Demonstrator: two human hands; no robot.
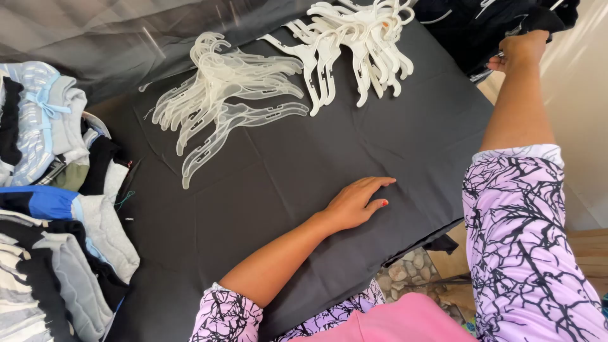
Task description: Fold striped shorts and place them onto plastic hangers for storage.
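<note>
Where the black cloth (266,183) covers the table, it serves as the working surface, and the items are grouped on and around it by kind.

Left hand (354,202): lies palm down on the cloth near the front edge, fingers spread and holding nothing. It appears to brace the person or press the fabric flat while the other arm reaches away.

Right hand (520,52): stretched out to the far right corner, at the pile of dark garments (500,19). The fingers are turned away and partly buried in the fabric; it looks closed on a fold of dark cloth, though the grip itself cannot be made out for certain. The two hands are well apart.

Dark garments: a heap at the top right, hanging partly off the table edge, within reach of the extended arm.

Clear plastic hangers (221,95): a fanned bundle lying flat on the cloth at upper left of centre, hooks pointing away from the person.

White plastic hangers (348,44): a second bundle just beside the clear ones, at the far edge, kept separate by colour, apparently so either sort can be picked singly.

Folded clothes (57,209): stacks along the left side in grey, black, white and blue, overlapping one another and set clear of the middle of the cloth.

Sleeves: pink and white with a black branching print, on both arms.
</note>
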